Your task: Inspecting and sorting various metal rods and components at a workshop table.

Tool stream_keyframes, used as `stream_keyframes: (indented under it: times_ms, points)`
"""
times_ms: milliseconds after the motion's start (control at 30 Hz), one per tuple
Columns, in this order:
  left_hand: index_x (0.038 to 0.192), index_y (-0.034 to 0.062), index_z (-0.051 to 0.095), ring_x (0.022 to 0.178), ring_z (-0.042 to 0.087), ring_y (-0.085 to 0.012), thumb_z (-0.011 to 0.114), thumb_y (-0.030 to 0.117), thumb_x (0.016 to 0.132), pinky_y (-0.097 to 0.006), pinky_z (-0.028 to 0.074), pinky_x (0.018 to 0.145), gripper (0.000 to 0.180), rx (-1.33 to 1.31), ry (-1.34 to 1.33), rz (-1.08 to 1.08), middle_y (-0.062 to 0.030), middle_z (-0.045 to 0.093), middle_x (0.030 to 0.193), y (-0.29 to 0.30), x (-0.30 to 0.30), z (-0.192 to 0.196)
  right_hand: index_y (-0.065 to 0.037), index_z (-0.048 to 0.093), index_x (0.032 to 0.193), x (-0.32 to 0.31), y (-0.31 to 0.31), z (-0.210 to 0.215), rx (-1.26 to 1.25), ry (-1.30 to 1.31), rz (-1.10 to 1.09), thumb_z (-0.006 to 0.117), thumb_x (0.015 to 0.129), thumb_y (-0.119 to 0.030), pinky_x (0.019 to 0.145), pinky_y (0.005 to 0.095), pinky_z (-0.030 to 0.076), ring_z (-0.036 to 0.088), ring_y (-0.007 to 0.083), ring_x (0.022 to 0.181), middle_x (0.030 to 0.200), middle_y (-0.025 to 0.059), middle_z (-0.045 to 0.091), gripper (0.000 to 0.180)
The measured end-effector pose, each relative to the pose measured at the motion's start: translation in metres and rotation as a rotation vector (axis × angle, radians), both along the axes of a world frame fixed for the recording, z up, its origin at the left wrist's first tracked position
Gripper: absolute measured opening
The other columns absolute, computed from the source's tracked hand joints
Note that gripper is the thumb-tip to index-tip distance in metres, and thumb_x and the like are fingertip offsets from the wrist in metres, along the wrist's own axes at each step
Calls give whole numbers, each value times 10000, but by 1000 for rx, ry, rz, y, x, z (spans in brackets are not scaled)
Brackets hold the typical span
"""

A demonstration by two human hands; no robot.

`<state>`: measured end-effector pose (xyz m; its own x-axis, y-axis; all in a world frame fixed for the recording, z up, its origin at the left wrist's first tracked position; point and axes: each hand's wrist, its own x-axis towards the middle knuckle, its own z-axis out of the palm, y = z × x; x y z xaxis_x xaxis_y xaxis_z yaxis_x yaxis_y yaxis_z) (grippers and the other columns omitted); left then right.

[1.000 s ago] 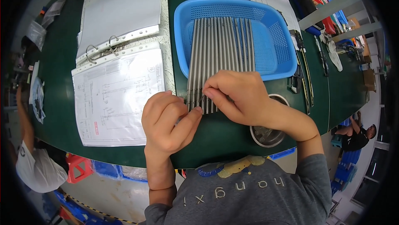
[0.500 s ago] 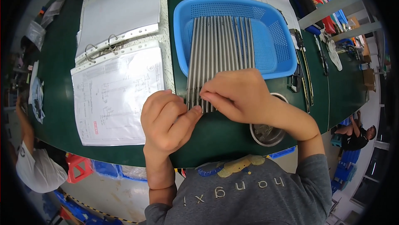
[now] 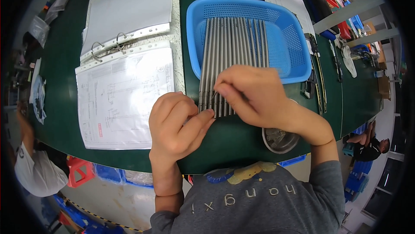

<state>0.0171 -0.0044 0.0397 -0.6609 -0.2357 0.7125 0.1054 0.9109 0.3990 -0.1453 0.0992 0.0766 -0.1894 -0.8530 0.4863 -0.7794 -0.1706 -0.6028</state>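
Note:
A row of slim steel rods (image 3: 229,48) leans over the near rim of a blue perforated plastic basket (image 3: 304,72). Their near ends, marked with small holes or grooves, point toward me. My left hand (image 3: 175,124) is closed, its thumb and forefinger at the near end of one of the left rods. Just above the rods, my right hand (image 3: 253,93) makes a pinch close to the rod ends; a tiny thin piece may be between its fingertips, too small to name. Partly under my right forearm stands a round bowl (image 3: 280,141) holding small parts.
An open ring binder (image 3: 125,95) with drawings in clear sleeves lies left of the basket. Right of it are calipers (image 3: 309,82) and long narrow tools (image 3: 320,78). A white glove (image 3: 348,61) lies farther right. Other people sit at far left and far right.
The whole view has shifted slightly. My right fingertips have lifted a little off the rod ends, still pinched; my left hand stays at the rods.

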Motion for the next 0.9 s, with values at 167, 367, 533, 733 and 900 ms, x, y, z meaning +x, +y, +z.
stream_keyframes:
  times_ms: [167,367,533,733,900]
  points:
    - [735,74,676,697,542,-231,723,92,527,-364,460,615,214,4,-1,-2,-29,475,679,-6,2,-1,-50,611,859,3,0,-9,170,7,29,625,832,-74,497,294,455,601,219,559,714,78,618,39]
    - [704,69,675,656,530,-226,706,82,517,-362,464,605,190,-11,-3,-13,-27,464,639,-7,4,-1,-50,614,861,3,-2,-10,138,-7,53,619,839,-75,497,294,454,604,221,563,705,81,617,33]
    - [675,56,663,622,521,-223,704,75,518,-359,467,594,163,-28,35,-23,-32,464,602,-7,1,-1,-45,620,871,2,-3,-12,143,-28,55,626,835,-77,495,296,453,601,226,560,712,86,622,49]
    - [669,50,657,617,519,-221,705,74,514,-361,474,595,165,-27,39,-37,-32,462,603,-7,1,-2,-42,645,825,0,3,-5,156,-23,97,647,806,-71,483,290,448,600,221,553,701,82,624,34]
    - [678,51,663,617,517,-221,701,74,510,-361,475,590,174,-46,40,-40,-29,451,602,-7,2,-3,-47,661,796,-1,3,-5,166,-63,123,662,789,-83,477,285,446,604,212,551,687,76,627,37]
